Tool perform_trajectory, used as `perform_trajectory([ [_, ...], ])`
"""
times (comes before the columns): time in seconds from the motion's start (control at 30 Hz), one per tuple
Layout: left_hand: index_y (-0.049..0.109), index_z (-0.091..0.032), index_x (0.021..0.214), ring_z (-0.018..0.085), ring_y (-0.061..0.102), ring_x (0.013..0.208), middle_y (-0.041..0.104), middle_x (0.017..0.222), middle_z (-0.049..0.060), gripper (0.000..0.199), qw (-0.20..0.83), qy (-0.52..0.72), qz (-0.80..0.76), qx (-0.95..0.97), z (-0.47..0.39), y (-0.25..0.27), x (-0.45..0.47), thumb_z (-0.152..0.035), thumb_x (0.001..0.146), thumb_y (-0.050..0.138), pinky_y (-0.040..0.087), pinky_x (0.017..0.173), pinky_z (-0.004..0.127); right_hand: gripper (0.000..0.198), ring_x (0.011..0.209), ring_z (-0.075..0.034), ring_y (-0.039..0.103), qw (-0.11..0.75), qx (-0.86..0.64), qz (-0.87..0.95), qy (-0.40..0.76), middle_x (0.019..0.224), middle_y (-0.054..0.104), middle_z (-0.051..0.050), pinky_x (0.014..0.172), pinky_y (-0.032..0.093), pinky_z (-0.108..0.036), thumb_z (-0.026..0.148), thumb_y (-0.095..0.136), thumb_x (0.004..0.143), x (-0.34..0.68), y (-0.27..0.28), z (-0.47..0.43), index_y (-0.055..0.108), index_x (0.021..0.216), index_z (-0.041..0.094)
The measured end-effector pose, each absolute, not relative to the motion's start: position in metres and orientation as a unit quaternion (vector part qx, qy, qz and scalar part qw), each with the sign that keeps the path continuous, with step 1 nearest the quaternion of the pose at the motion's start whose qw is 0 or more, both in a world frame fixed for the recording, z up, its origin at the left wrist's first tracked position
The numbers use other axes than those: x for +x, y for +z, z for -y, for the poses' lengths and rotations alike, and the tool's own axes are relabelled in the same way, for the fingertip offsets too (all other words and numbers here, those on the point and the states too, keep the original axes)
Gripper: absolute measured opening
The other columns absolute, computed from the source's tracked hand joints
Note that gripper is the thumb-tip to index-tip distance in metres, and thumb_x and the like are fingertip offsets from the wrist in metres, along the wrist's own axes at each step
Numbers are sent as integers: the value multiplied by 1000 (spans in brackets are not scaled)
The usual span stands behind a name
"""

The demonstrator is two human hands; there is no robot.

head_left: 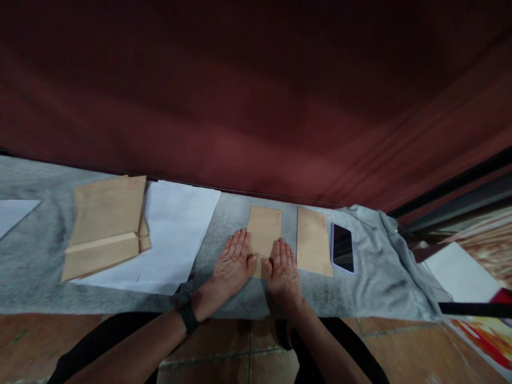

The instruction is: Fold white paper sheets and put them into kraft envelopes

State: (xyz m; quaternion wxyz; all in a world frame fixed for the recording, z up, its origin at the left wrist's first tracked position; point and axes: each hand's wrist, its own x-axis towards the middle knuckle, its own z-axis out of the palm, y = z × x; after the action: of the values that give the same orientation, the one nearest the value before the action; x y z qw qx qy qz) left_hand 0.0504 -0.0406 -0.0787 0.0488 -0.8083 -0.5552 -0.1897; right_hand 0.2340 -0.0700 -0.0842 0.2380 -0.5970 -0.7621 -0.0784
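A brown paper envelope [264, 224] with small red print lies flat on the grey cloth in front of me. My left hand [234, 261] rests palm down at its left edge, fingers stretched out. On the lower right part of the same envelope lies my right hand [283, 269], also flat with fingers extended. Both thumbs point inward over the envelope, and neither hand grips anything. Just right of my right hand, a second brown envelope [314, 240] lies by itself. A dark band circles my left wrist.
Several brown envelopes [108, 213] are piled at the left, partly covering white paper sheets [180, 229]. Another white sheet [16, 213] shows at the far left. A phone [342, 248] lies right of the envelopes. Grey cloth [376, 266] covers the narrow surface, against a dark red backdrop [256, 117].
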Motion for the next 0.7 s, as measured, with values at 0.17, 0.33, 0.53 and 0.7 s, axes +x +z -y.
perform_trajectory([
  [0.17,36,-3,155,30,36,151,41,160,22,62,46,-200,565,-799,37,-76,48,-31,101,37,32,124,49,62,148,-38,39,248,-605,753,-77,158,42,-29,115,42,-59,36,38,108,235,-82,74,30,159,1],
  [0.33,22,-6,161,26,30,154,36,164,17,64,28,-210,513,-832,45,-63,52,-23,100,35,27,126,48,63,155,-33,26,263,-575,774,19,167,29,-21,119,37,-60,33,32,109,223,-66,82,14,164,10],
  [0.53,-3,-9,163,24,32,153,33,166,17,78,35,-186,440,-878,66,-84,64,-23,99,39,28,125,42,64,158,-25,19,256,-573,763,157,171,18,-11,126,31,-52,39,28,110,194,-54,103,5,165,17],
  [0.7,-5,-11,163,23,29,154,31,167,14,78,47,-178,458,-870,68,-92,67,-23,99,37,26,125,41,66,158,-24,18,239,-590,753,163,171,18,-11,127,29,-50,42,29,109,195,-61,106,5,165,16],
])
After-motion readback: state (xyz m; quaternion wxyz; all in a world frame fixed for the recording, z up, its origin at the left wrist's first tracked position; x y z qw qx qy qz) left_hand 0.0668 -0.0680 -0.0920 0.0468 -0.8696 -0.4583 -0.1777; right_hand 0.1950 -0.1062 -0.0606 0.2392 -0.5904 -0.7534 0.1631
